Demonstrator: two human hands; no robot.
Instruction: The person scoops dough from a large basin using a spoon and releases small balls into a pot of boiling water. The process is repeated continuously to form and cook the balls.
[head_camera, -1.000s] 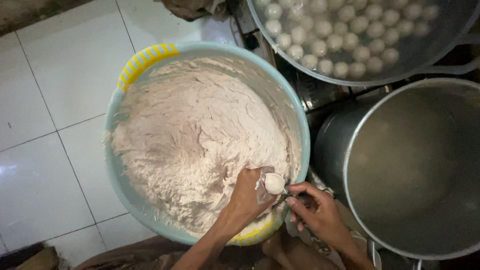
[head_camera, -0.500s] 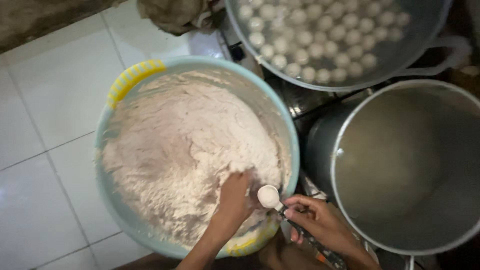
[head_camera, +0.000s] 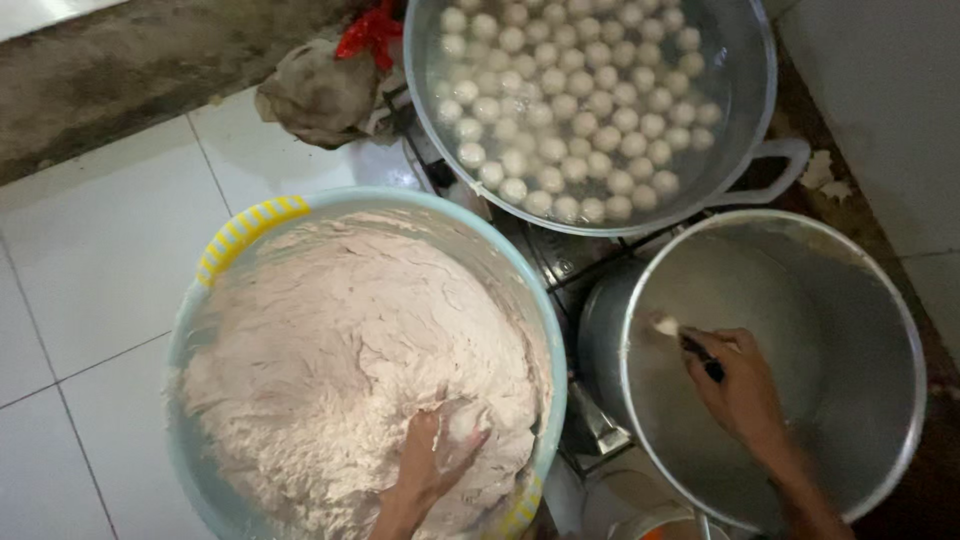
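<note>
A pale blue basin (head_camera: 520, 270) with a yellow striped handle holds a big mound of pinkish paste (head_camera: 350, 340). My left hand (head_camera: 437, 452) is pressed into the paste near the basin's front rim, fingers curled in it. My right hand (head_camera: 738, 385) is over the steel pot (head_camera: 900, 330) on the right, holding a spoon (head_camera: 690, 345) with a small lump of paste at its tip just above the cloudy liquid inside.
A wide metal pan (head_camera: 765, 60) at the top holds several white balls floating in water, set on a stove (head_camera: 560, 255). A crumpled rag (head_camera: 320, 90) lies at top left. White floor tiles (head_camera: 90, 260) spread to the left.
My right hand has carried the spoon with a lump from the basin's rim over to the steel pot. My left hand stays in the paste. The view has shifted upward.
</note>
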